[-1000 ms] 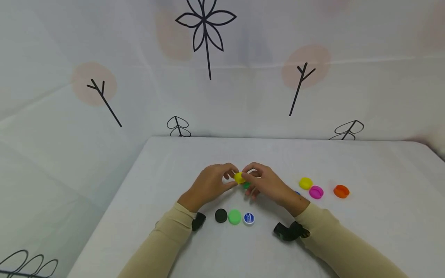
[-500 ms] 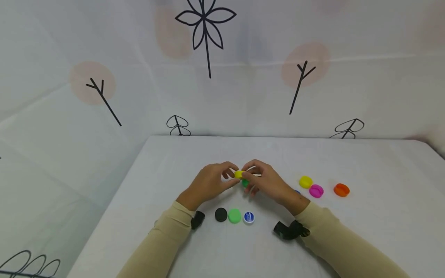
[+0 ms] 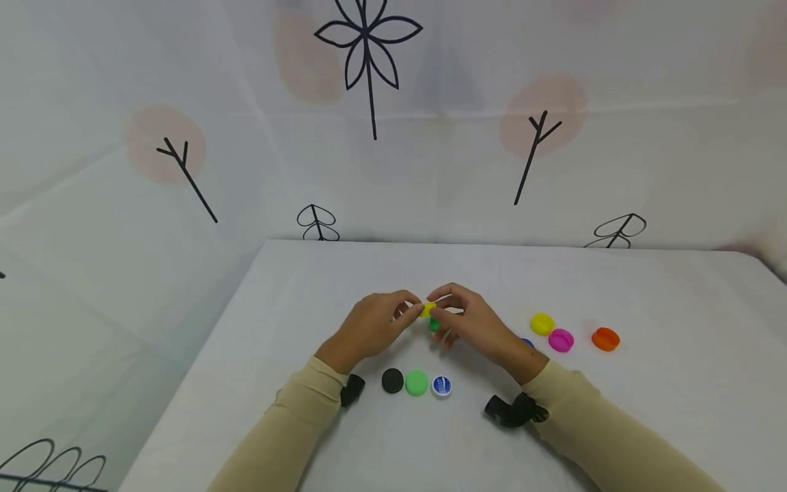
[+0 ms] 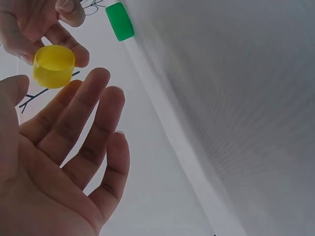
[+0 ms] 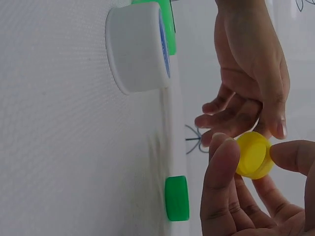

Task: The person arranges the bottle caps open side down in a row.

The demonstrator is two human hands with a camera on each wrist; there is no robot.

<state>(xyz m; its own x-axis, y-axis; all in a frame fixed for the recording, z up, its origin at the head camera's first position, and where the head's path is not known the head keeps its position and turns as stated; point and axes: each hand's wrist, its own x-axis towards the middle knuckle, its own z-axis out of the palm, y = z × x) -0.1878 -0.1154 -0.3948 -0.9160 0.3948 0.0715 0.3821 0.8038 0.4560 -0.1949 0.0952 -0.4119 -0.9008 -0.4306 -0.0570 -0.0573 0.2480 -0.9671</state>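
A small ribbed yellow bottle cap [image 5: 255, 156] is up between my two hands, pinched between the thumb and a finger of my right hand [image 3: 470, 321]. My left hand [image 3: 375, 324] reaches in from the other side, its thumb and index finger close to the cap. In the left wrist view the fingers of that left hand [image 4: 74, 142] are spread and only slightly bent, with the yellow cap [image 4: 54, 68] just past their tips. A green cap [image 5: 177, 198] stands on the table below the hands, partly hidden by the right hand in the head view.
Nearer me lie a black cap [image 3: 392, 380], a light green cap [image 3: 416, 383] and a white cap with a blue top [image 3: 441, 387]. At the right are yellow [image 3: 542, 324], magenta [image 3: 561, 340] and orange [image 3: 605, 339] caps. A blue cap [image 3: 527, 342] peeks out behind the right wrist.
The yellow cap has turned between the hands and shifted slightly right. My left thumb has come up closer to the index finger. The caps on the table have not moved.
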